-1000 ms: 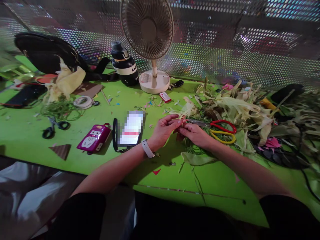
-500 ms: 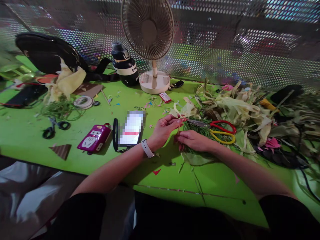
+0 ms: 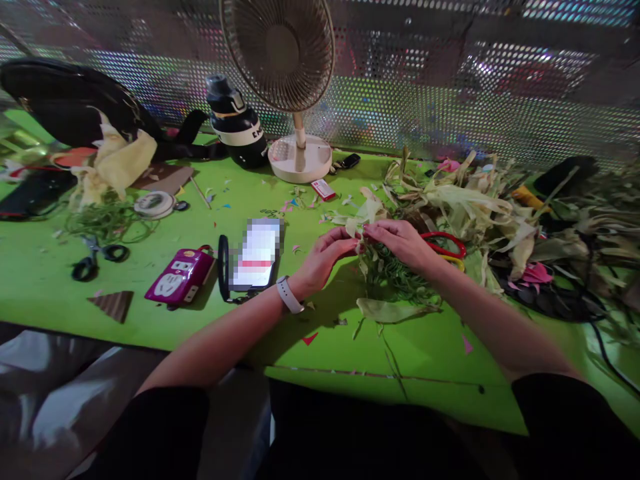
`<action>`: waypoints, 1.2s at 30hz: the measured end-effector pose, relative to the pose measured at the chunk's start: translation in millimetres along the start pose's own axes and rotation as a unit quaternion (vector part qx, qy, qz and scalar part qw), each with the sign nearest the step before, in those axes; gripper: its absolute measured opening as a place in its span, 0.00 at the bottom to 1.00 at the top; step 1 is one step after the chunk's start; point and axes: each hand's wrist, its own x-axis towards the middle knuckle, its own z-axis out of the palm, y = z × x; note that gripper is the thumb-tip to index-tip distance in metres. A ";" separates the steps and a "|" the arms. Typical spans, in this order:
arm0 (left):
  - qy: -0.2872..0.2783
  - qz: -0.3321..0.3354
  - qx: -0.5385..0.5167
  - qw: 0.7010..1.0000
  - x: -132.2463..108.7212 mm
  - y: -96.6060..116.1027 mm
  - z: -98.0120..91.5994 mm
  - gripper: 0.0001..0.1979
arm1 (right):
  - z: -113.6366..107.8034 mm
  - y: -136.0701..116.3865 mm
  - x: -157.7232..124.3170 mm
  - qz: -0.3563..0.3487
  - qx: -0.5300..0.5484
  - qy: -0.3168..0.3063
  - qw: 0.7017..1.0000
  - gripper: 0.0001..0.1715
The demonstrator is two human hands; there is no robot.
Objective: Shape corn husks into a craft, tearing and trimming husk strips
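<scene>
My left hand [image 3: 327,259], with a pale watch band on its wrist, is closed in a pinch on a pale corn husk piece [image 3: 369,208]. My right hand [image 3: 400,241] meets it from the other side, its thumb and fingers also pinched on the husk near the left fingertips. The exact contact point is small and partly covered by fingers. Under the right hand lies a tangle of green strands [image 3: 395,277]. The scissors' red handle [image 3: 453,244] shows behind the right wrist, the blades hidden. A flat husk strip [image 3: 390,311] rests below the hands.
A heap of dried husks [image 3: 470,200] fills the right side. Left of my hands lie a phone [image 3: 257,257], a purple power socket [image 3: 181,277] and black scissors [image 3: 95,257]. A fan [image 3: 300,160] and a black bottle [image 3: 240,137] stand at the back by the perforated panel.
My right hand has moved up from below to the left fingertips and now covers much of the red and yellow scissors. The whole view has shifted slightly.
</scene>
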 end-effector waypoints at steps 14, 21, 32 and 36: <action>-0.006 0.060 0.202 0.978 0.8 -3.1 -1.7 0.10 | 3.1 -0.9 -0.6 0.051 0.028 0.099 0.993 0.26; -0.028 0.077 0.236 0.968 0.6 0.6 -2.0 0.09 | 9.5 -1.9 -2.3 0.063 0.097 0.015 0.993 0.25; -0.024 0.065 0.269 0.961 3.2 0.5 -5.9 0.13 | 9.2 2.4 -5.7 -0.028 -0.033 0.101 0.994 0.18; -0.039 0.061 0.295 0.953 2.5 5.4 -5.0 0.12 | 11.5 4.4 -5.1 -0.035 -0.033 0.129 0.990 0.18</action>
